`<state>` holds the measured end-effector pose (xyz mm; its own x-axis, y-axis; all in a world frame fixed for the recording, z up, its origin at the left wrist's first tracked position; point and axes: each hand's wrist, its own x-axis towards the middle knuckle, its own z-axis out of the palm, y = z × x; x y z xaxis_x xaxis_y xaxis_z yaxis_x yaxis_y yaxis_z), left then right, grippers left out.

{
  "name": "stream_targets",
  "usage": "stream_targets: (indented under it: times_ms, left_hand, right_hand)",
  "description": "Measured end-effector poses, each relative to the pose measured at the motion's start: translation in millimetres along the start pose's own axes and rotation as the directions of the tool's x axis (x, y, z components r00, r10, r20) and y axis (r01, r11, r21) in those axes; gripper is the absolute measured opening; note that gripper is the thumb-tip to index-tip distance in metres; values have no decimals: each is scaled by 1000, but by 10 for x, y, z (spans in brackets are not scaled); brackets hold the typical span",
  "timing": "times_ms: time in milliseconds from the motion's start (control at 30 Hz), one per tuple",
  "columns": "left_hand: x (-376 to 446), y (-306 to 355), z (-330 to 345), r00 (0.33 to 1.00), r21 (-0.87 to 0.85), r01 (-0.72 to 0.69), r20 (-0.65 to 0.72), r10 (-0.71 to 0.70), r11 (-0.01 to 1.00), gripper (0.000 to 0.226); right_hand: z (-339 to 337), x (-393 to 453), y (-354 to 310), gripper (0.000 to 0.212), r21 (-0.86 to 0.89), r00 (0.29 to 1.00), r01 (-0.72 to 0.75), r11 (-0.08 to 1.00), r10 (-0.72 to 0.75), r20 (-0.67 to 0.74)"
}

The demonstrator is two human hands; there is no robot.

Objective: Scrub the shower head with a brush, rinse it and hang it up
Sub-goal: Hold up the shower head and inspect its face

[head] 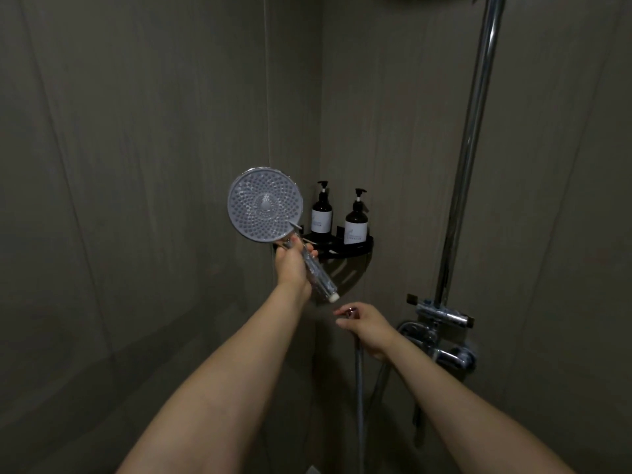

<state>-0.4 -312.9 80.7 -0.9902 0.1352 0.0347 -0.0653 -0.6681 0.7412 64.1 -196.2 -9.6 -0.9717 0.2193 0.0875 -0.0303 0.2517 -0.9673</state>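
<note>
Your left hand (293,265) is wrapped round the upper part of the shower head's (265,204) handle, fingers curled behind it and thumb across the front, holding the round face up and turned toward you. The handle runs on a slant from that face down and to the right, and its white threaded end (333,297) hangs bare, with no hose on it. Take that end as your landmark. Your right hand (367,328) sits just below and to the right of it, near but apart, pinching the metal end fitting of the hose (358,381) between thumb and fingertips; the hose drops straight down from that hand. So the right hand is the nearer one to the open end, and the gap to close runs up and to the left, along the line of the handle. Judging by this, the head looks detached from the hose, and joining them will call for lining the fitting up with the handle's slant before turning it. No brush is in view. Above and to the right of the end, two pump bottles (355,222) stand on a black corner shelf (349,249); farther right rises the chrome riser pipe (470,159).
</note>
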Motion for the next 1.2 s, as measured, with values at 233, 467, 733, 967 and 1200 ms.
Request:
stream_targets:
  times_ms: [233,467,733,967,1200]
  left_hand:
    - [3,-46,-101,999,70,-40,30,38,997,15]
    - [-7,-171,-218,998,187,-25,67,12,982,13]
    - [-2,-233,-237,998,182,-14,57,3,983,15]
    - [53,-200,-238,996,234,13,82,-33,972,13]
    - [48,-310,-183,986,300,-15,163,-36,954,18]
  right_hand:
    - [-47,5,-47,19,56,980,-2,998,13,-198]
    - [-64,140,-246,13,-21,966,-58,998,51,-252]
    - [-127,148,-328,14,-165,980,7,986,-40,-195]
    - [-286,129,-511,11,-149,965,125,981,-156,-212]
    - [-529,101,-547,26,-97,982,88,991,-103,-159]
